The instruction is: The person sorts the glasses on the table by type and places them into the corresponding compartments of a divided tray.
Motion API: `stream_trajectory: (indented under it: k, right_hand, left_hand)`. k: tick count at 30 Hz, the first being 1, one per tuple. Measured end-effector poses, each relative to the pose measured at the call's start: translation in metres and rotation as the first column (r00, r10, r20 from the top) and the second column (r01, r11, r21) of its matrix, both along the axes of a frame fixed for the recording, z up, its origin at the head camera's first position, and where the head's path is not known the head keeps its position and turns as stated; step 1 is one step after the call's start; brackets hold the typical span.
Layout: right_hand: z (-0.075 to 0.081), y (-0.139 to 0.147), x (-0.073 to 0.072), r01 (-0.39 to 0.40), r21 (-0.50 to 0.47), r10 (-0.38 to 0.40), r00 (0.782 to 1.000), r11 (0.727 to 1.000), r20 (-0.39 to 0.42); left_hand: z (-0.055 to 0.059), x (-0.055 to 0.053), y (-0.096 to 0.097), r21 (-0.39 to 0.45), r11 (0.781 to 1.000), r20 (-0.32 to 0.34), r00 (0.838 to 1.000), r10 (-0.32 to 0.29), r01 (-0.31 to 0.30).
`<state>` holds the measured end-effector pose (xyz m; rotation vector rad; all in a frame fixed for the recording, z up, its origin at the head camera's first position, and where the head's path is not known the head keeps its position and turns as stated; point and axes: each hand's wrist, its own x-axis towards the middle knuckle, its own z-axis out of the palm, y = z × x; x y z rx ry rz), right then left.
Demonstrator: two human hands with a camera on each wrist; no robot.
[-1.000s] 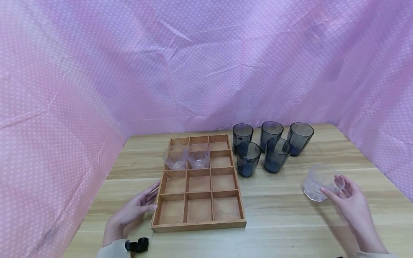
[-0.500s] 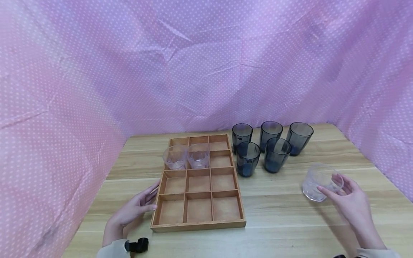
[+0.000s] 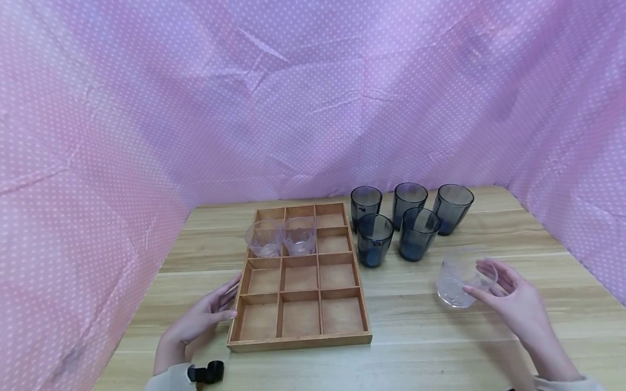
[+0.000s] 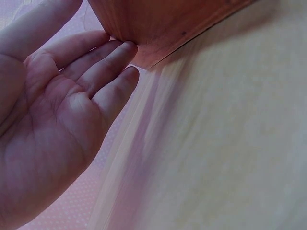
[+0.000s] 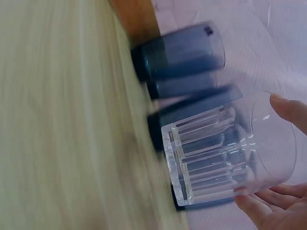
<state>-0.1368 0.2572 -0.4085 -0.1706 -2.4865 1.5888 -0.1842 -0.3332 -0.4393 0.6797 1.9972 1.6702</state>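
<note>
My right hand point(image 3: 515, 304) holds a clear glass tumbler point(image 3: 455, 288) between thumb and fingers near its rim, right of the tray. In the right wrist view the fluted tumbler point(image 5: 211, 158) is tilted, its thick base close over the table. My left hand point(image 3: 202, 315) lies along the left side of the divided wooden tray point(image 3: 303, 344). In the left wrist view its extended fingertips point(image 4: 127, 48) touch the tray's outer wall point(image 4: 158, 28). Two clear tumblers, a left one point(image 3: 264, 239) and a right one point(image 3: 300, 238), stand side by side in the tray's second row from the back.
Several dark smoky-blue tumblers stand behind the right hand, the nearest ones being a left tumbler point(image 3: 375, 241) beside the tray and a right tumbler point(image 3: 419, 236). A pink dotted cloth point(image 3: 313, 108) hangs behind the wooden table point(image 3: 406, 331).
My right hand has moved left with the clear tumbler, toward the tray, and the tumbler is more upright. The left hand keeps its place at the tray.
</note>
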Motion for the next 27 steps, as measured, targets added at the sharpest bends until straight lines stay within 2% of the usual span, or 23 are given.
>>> stream_trajectory:
  k: [11, 20, 27]
  right_hand:
    - [0.013, -0.044, -0.002, -0.119, -0.012, 0.118, 0.991, 0.993, -0.06]
    - [0.021, -0.072, -0.004, -0.198, -0.02, 0.196, 0.977, 0.98, -0.083]
    - [0.025, -0.091, -0.007, -0.232, -0.02, 0.232, 0.972, 0.972, -0.032]
  left_hand:
    - [0.004, 0.0, 0.0, -0.03, 1.0, 0.014, 1.0, 0.009, -0.009]
    - [0.004, -0.002, 0.0, -0.003, 1.0, 0.019, 1.0, -0.015, 0.015]
    - [0.005, -0.002, -0.001, 0.004, 1.0, 0.019, 1.0, -0.015, 0.015]
